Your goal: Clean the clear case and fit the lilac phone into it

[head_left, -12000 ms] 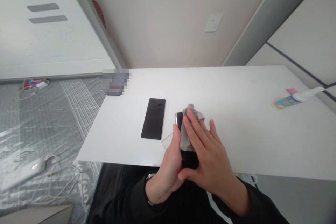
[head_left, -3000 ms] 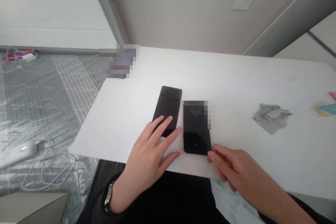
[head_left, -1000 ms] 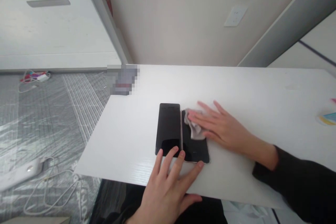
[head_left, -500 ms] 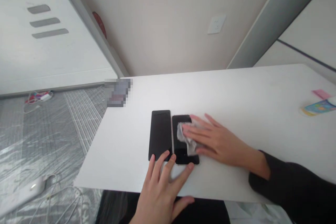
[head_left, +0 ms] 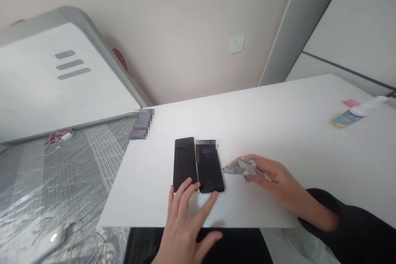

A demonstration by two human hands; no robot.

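Observation:
Two black smartphones lie side by side on the white table (head_left: pixel 266 119). The left phone (head_left: pixel 185 163) is slightly bigger; the right phone (head_left: pixel 210 169) has a pale edge and a dark screen, its top partly blurred out. My left hand (head_left: pixel 185 222) has its fingers spread, with the fingertips at the lower ends of both phones. To the right of the phones, my right hand (head_left: pixel 272 175) grips a crumpled light grey cloth (head_left: pixel 243 167) between thumb and fingers. The tip of the cloth points at the right phone's side edge.
A bottle with a white top (head_left: pixel 346 119) lies on its side at the table's right, beside a small pink item (head_left: pixel 351 102). A blurred-out flat object (head_left: pixel 141 124) rests at the table's far left corner. Cables and a white power strip (head_left: pixel 49 239) are on the plastic-covered floor.
My right hand has come off the right phone's screen and moved right, with the cloth now bunched in its fingers. My left hand stays at the phones' lower ends. The camera view has shifted.

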